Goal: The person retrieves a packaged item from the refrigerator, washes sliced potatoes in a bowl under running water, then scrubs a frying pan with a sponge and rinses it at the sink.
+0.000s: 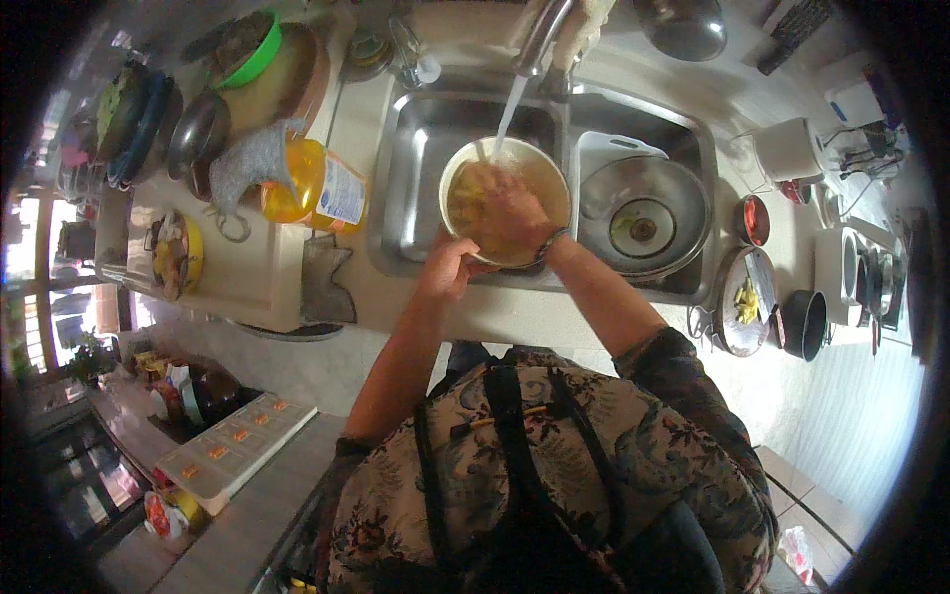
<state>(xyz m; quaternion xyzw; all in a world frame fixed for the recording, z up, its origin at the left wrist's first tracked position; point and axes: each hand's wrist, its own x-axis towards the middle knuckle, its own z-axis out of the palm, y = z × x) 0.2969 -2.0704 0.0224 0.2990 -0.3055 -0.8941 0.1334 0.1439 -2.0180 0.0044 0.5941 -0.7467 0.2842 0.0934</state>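
Under the running faucet (542,37), a round pale-rimmed bowl (447,174) of cloudy yellowish water stands over the left basin of a steel double sink (419,119). My left hand (451,266) grips the bowl's near-left rim, thumb on top. Inside the bowl is my right hand (512,211), partly under water among what look like yellowish pieces; whether its fingers hold any cannot be told. A stream of water falls into the bowl's far side, just beyond my right fingers. The bowl's underside is hidden.
The right basin holds a large metal bowl (683,215) and a white board (620,143). Right of the sink lie a round board (731,297) with a knife and yellow pieces, and a dark pot (805,327). An orange liquid bottle (315,185) and a grey cloth (249,163) are at the left.
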